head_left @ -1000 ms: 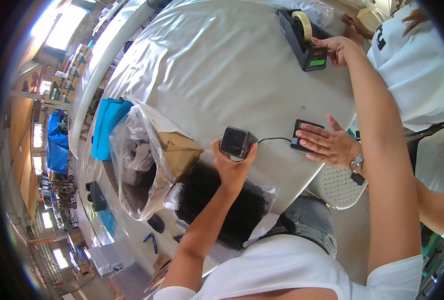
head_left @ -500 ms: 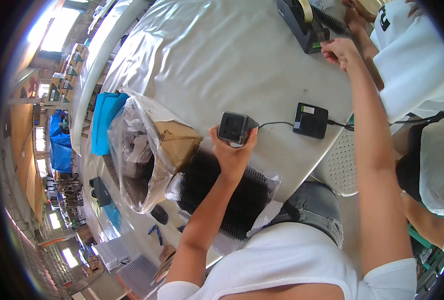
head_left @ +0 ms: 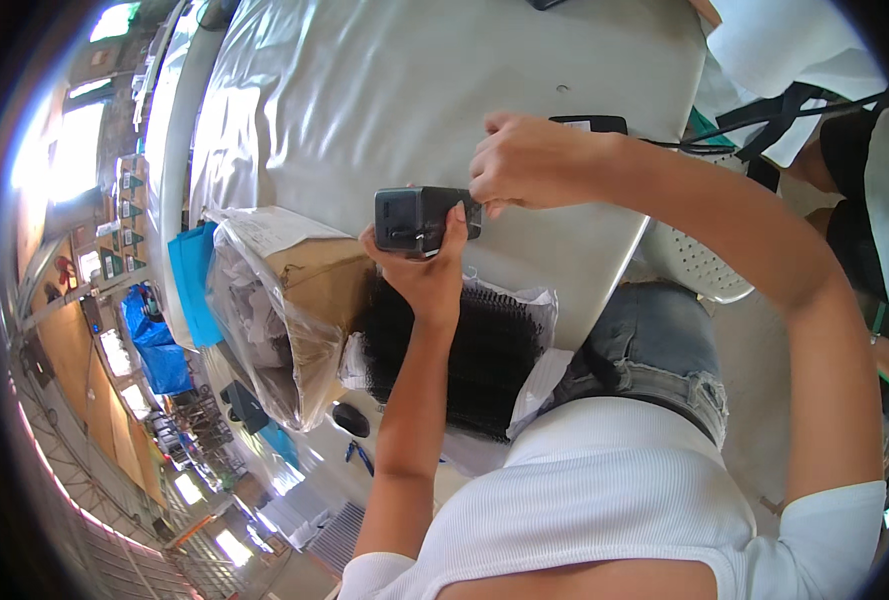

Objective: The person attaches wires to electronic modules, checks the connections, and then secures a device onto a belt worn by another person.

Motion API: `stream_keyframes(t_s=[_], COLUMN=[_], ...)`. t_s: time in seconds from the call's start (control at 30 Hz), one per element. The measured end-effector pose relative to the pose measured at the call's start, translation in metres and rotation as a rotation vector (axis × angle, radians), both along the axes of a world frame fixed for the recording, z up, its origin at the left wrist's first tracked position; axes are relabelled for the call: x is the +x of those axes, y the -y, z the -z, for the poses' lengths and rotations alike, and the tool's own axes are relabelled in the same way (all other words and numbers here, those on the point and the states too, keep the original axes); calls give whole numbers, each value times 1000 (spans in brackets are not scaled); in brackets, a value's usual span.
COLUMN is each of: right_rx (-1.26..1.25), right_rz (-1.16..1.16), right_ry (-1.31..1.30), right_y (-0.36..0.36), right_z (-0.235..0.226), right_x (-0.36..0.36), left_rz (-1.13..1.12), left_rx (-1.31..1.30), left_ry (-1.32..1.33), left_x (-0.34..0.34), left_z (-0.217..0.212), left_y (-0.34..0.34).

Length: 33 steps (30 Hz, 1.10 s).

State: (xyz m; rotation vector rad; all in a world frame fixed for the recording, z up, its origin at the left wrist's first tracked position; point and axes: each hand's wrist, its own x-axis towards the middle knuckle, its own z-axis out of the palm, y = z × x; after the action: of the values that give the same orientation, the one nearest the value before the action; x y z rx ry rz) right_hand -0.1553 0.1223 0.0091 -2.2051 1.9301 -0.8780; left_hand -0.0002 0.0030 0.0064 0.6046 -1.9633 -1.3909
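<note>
Handheld black device [head_left: 422,219], box-shaped, sits above the table edge, gripped from below by the left hand [head_left: 419,268]; its fingers wrap the underside and its thumb presses the near face. The right hand [head_left: 524,160] meets the device's right end, fingertips bunched together and pinching there; what they pinch cannot be told.

Packages: one clear plastic bag [head_left: 264,320] holding a brown cardboard box lies left of the left-hand fingers. One clear pouch of black curly hair [head_left: 484,350] lies directly beneath the left wrist. One blue folded bag [head_left: 196,285] lies further left.

One small black adapter with a white label [head_left: 589,124] rests just beyond the right-hand fingers, cable attached.

Surface: one table under a grey plastic sheet [head_left: 384,90]. Room: a bright workshop hall.
</note>
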Motion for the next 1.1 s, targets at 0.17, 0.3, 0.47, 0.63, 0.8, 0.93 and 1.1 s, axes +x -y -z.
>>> stream_keyframes(t_s=[0.17,0.3,0.47,0.63,0.8,0.93,1.1], right_rx=[49,-19,21,21,-141,-234,-197], right_rz=[7,-31,1,35,40,48,18], right_ry=[-91,-137,-144,-90,-30,-6,53], right_y=[10,19,28,31,30,33,38], right_z=[-5,-3,-3,3,12,21,23], right_x=[0,-2,1,7,4,0,-17], left_rz=[7,9,5,-1,10,8,-2], left_rx=[-21,-10,-34,5,-1,-86,-109], left_ry=[58,48,18,-13,-7,-21,24], left_x=[3,3,4,5,5,6,7], left_z=[1,4,6,10,9,18,17], left_y=[3,5,6,7,8,13,14])
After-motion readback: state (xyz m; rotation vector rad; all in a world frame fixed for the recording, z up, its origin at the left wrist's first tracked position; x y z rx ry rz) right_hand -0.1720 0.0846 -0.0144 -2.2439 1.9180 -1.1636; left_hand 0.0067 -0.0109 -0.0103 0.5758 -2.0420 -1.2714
